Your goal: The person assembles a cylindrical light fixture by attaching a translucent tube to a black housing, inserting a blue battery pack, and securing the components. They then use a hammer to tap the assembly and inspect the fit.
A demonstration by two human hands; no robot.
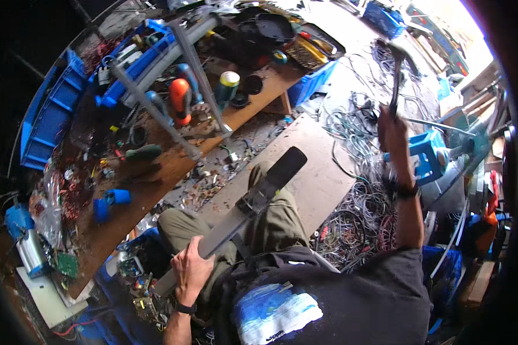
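My left hand (pixel 191 270) is closed around a long, flat grey bar (pixel 221 231) with a rounded black end. The bar slants up and away across my lap, and its darker middle section lies over my knees. My right hand (pixel 392 133) is raised at the right, wrapped around the handle of a hammer (pixel 396 83). The hammer's head points upward, well apart from the bar. What the bar belongs to cannot be made out.
A wooden bench (pixel 172 172) at the left holds an orange-handled screwdriver (pixel 180 100), a grey metal frame (pixel 138 92) and blue bins (pixel 54 115). A flat board (pixel 322 167) lies ahead of my knees. Tangled cables (pixel 357 215) and a blue stool (pixel 426 155) are at the right.
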